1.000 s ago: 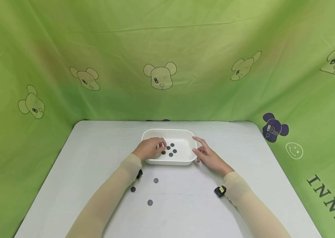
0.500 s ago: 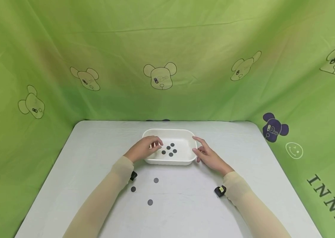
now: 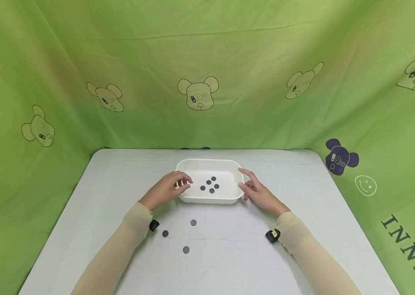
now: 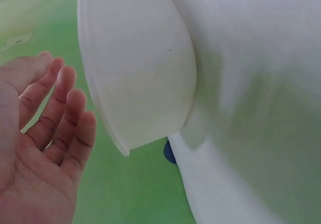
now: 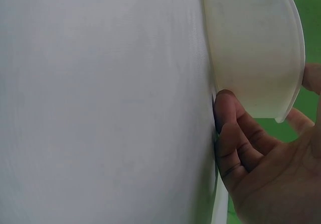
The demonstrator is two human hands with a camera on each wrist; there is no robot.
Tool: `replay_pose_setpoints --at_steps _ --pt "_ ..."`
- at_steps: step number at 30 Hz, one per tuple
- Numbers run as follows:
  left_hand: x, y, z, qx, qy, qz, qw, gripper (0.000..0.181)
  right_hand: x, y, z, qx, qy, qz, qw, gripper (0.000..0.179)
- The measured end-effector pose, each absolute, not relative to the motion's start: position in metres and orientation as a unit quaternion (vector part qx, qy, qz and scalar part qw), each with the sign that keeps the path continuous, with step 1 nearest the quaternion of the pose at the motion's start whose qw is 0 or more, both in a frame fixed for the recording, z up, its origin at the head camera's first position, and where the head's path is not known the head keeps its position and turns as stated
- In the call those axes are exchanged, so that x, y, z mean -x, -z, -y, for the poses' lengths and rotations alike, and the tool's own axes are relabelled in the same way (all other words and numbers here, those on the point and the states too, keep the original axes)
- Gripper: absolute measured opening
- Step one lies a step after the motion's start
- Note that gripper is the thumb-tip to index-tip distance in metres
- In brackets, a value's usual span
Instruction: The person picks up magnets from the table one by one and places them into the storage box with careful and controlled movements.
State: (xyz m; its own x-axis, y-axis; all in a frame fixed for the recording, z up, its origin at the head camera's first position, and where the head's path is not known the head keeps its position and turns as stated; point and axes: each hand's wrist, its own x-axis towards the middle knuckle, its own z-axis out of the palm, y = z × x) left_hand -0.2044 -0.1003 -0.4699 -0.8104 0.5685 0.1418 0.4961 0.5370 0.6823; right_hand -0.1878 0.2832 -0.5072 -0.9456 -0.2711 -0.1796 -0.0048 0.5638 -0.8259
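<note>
A white rectangular plastic tub (image 3: 211, 200) with rounded corners stands near the back of the table, with several small dark grey round discs (image 3: 209, 182) lying flat on its floor. Over the tub's left end hovers my left hand (image 3: 167, 189), its fingers loosely bent and nothing between them. The left wrist view shows that palm (image 4: 42, 184) beside the tub's outer wall, apart from it. At the right end, my right hand (image 3: 260, 196) holds the rim. Its thumb is over the edge and curled fingers (image 5: 241, 128) press the outer wall.
Three more grey discs lie on the white table in front of the tub: one disc (image 3: 193, 222) closest to it, a darker disc (image 3: 165, 233) near the left wrist camera (image 3: 154, 225), and a third disc (image 3: 186, 250) closer to me. Green patterned cloth (image 3: 200, 131) hangs around the table.
My left hand has drawn back leftward from above the discs to the tub's left end. The right hand, the tub and the discs have stayed put.
</note>
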Motion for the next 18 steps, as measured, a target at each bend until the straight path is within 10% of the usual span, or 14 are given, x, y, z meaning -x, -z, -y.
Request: replay_pose_setpoints --at_steps 18 --pt "0.169 0.471 0.135 -0.307 -0.347 -0.886 0.024 0.015 0.187 0.506 -0.283 0.079 0.462 -0.871 0.146 0.067"
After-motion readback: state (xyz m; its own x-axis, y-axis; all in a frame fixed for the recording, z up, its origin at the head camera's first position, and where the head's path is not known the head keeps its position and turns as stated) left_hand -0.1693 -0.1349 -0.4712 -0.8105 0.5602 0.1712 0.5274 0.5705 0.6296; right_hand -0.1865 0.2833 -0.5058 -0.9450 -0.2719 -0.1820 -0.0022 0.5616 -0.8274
